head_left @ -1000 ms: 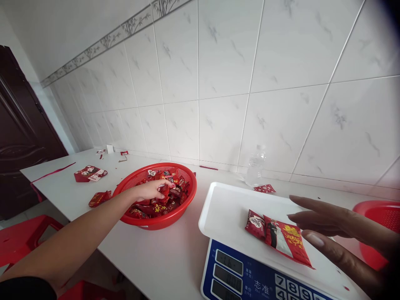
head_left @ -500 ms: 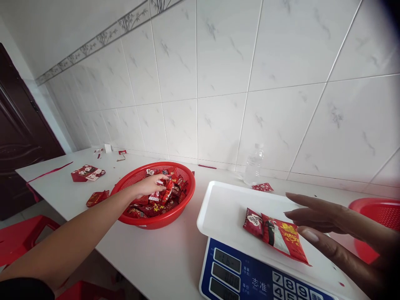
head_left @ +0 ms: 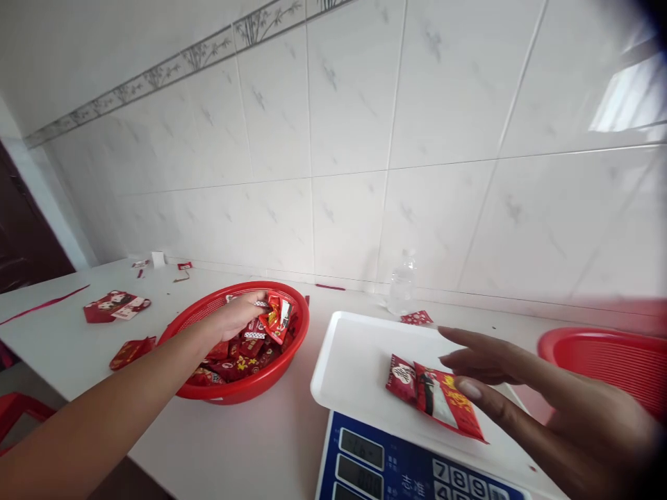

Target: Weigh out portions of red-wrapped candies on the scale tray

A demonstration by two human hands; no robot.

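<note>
My left hand [head_left: 233,316] reaches into a red basket [head_left: 235,390] full of small red wrapped packets and is closed on a red packet [head_left: 276,317], held just above the pile. My right hand [head_left: 500,378] hovers flat with fingers stretched out over the right side of a white scale tray [head_left: 354,361]. On that tray lies a red pouch [head_left: 436,397] next to my fingertips; it looks apart from them. The scale's blue panel [head_left: 396,469] with displays and keys faces me.
A second red basket [head_left: 609,361] stands at the right edge. A clear plastic bottle [head_left: 401,283] stands by the tiled wall. Loose red packets [head_left: 115,305] and scraps [head_left: 131,351] lie on the white counter at left. A dark door [head_left: 21,243] is at far left.
My left hand has lifted a red packet up out of the pile in the basket. The view has shifted right and up. My right hand stays over the tray.
</note>
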